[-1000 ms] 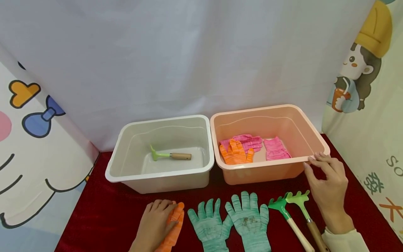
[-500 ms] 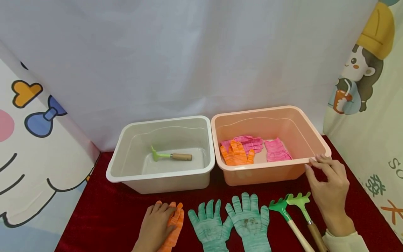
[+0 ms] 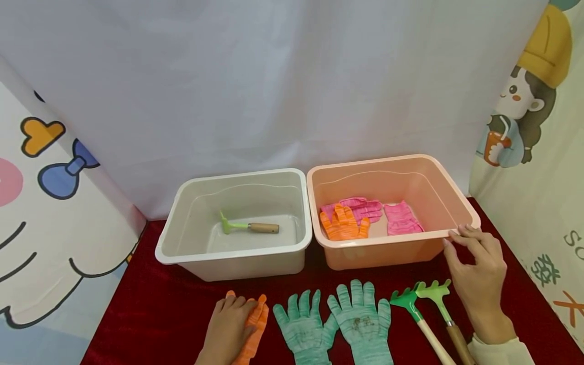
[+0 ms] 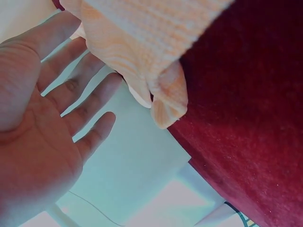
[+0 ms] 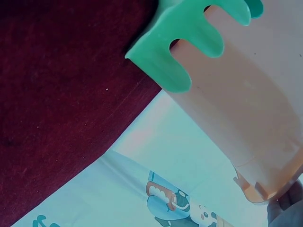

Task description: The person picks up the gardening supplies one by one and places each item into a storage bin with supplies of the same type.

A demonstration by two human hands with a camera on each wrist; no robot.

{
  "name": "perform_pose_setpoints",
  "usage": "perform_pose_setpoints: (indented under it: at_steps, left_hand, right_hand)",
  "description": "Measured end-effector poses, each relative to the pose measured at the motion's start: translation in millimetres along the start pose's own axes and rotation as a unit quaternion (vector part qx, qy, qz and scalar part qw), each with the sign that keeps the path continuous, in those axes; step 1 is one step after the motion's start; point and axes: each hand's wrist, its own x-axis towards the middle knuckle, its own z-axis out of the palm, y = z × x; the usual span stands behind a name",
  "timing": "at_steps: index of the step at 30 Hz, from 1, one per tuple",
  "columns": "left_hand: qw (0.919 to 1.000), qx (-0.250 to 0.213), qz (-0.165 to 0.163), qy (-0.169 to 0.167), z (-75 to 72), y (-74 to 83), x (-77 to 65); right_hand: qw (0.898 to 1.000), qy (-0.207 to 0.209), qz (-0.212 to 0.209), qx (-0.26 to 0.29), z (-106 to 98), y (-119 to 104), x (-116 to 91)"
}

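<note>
Orange glove partly under L hand, fingers apart.

Orng glove; 2 streaky grn gloves

A pale grey curtain fills the upper middle of the frame. At left is a white panel printed with a blue bow; at right, a cream panel bears a cartoon figure. The dark red counter spans the bottom.
</note>
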Motion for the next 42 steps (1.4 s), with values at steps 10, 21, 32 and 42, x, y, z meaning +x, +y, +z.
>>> perform_pose_setpoints:
  at_steps: [10,21,32,42]
  left_hand:
    - [0.9999,-0.006,-0.01,0.011,0.4,7.8,1.0]
    - [0.9992,0.024,0.009,0.031,2.0,8.9,-1.5]
    - [0.9996,0.008,0.022,0.019,3.4,6.9,-0.9]
    - [0.9991,0.039,0.017,0.01,2.0,8.2,0.7]
  right_hand:
    - [1.0,0.007,0.009,-0.002,0.5,-3.8,0.1]
    - [1.0,0.013,0.006,0.005,0.5,-4.6,-0.6]
    - [1.0,0.019,0.006,0.004,1.8,-7.7,-0.2]
    - [1.0,0.015,0.001,0.007,2.7,-4.9,-1.5]
